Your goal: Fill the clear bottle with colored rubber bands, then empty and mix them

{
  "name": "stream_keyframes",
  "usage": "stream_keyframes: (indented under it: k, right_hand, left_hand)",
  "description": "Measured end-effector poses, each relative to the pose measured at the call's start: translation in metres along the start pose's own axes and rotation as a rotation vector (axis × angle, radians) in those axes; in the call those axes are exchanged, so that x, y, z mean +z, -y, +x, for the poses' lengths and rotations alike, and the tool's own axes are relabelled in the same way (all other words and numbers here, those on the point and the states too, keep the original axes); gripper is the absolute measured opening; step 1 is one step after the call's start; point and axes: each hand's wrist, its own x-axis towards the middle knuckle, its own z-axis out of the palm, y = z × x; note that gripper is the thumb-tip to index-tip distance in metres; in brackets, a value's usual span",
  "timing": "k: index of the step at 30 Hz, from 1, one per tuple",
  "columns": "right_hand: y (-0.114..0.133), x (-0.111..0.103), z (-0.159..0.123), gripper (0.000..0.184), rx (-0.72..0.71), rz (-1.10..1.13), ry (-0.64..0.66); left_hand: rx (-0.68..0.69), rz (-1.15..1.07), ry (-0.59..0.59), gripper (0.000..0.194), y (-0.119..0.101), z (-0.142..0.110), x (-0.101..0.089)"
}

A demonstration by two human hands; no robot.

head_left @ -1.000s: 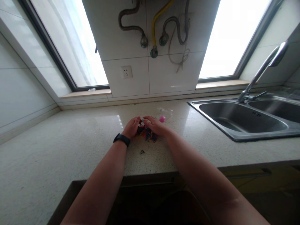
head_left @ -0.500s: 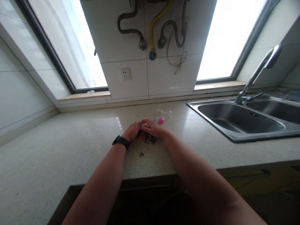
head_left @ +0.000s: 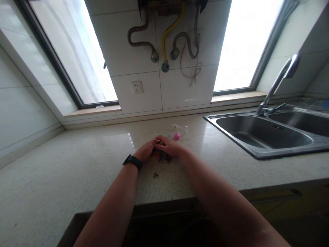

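A small heap of many-coloured elastic bands [head_left: 161,156] lies on the speckled stone counter [head_left: 77,161]. My left hand [head_left: 145,151], with a black watch on the wrist, rests at the heap's left side, fingers curled onto it. My right hand [head_left: 168,146] lies over the top of the heap, fingers bent and touching the left fingertips. Both hands cover most of the bands, and what the fingers pinch is hidden. One dark loose band [head_left: 155,175] lies on the counter just in front of the heap.
A clear plastic bag with a pink piece [head_left: 177,136] lies just behind the hands. A steel double sink [head_left: 259,133] with a tap [head_left: 279,80] is at the right. Pipes, a wall socket [head_left: 138,87] and two bright windows stand behind.
Both hands have stayed together on the heap of bands, with only small finger shifts. The camera has tilted, so everything sits slightly lower in the picture.
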Motion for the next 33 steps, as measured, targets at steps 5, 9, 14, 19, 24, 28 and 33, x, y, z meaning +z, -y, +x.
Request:
stream_keyframes:
  k: [5,9,14,19,24,28,33]
  right_hand:
    - [0.0026,-0.0005,-0.0003,0.042,-0.031,0.008,-0.004]
    - [0.0025,-0.0002,-0.0001,0.042,-0.021,0.019,0.009]
    - [0.0035,-0.0007,-0.0002,0.040,-0.032,0.006,0.010]
    - [0.0057,-0.0013,-0.0006,0.037,-0.043,0.012,0.015]
    - [0.0056,-0.0010,0.0000,0.035,-0.053,0.025,0.014]
    - [0.0042,-0.0004,0.0003,0.035,-0.047,0.030,0.024]
    - [0.0050,-0.0010,-0.0002,0.034,-0.043,0.012,0.020]
  left_hand:
    - [-0.018,0.013,-0.015,0.070,0.0012,-0.0006,0.0003]
    - [0.011,-0.025,-0.006,0.067,0.0021,-0.0003,0.0009]
    - [0.066,-0.055,-0.024,0.065,0.0042,0.0025,0.0023]
    - [0.074,-0.041,-0.030,0.066,0.0055,0.0033,0.0030]
    - [0.092,-0.066,-0.017,0.064,0.0053,0.0025,0.0027]
    - [0.098,-0.070,-0.029,0.063,0.0074,0.0033,0.0033]
    - [0.086,-0.045,-0.026,0.065,0.0074,0.0034,0.0032]
